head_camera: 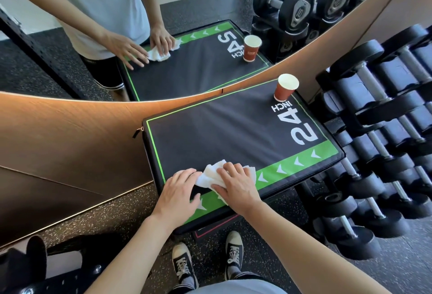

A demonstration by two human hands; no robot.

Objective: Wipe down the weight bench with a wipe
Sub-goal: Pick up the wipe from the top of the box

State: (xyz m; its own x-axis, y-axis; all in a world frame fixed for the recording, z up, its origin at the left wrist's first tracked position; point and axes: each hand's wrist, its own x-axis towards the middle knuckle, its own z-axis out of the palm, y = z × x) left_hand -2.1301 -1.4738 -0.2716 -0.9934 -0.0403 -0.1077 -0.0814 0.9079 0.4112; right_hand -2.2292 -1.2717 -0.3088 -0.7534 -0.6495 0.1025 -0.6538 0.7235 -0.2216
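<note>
The weight bench (210, 130) is a black padded box with a green band and a white "24 INCH" print, standing against a mirrored wall. A crumpled white wipe (211, 174) lies on its near edge, on the green band. My right hand (236, 186) lies flat on the wipe, fingers spread and pressing it down. My left hand (178, 193) rests on the bench just left of the wipe, its fingertips touching the wipe's edge.
A red paper cup (285, 88) stands upright at the bench's far right corner. A rack of black dumbbells (374, 141) fills the right side. The mirror (163, 25) behind the bench reflects me. A wooden wall panel (70, 134) runs to the left. My feet stand below.
</note>
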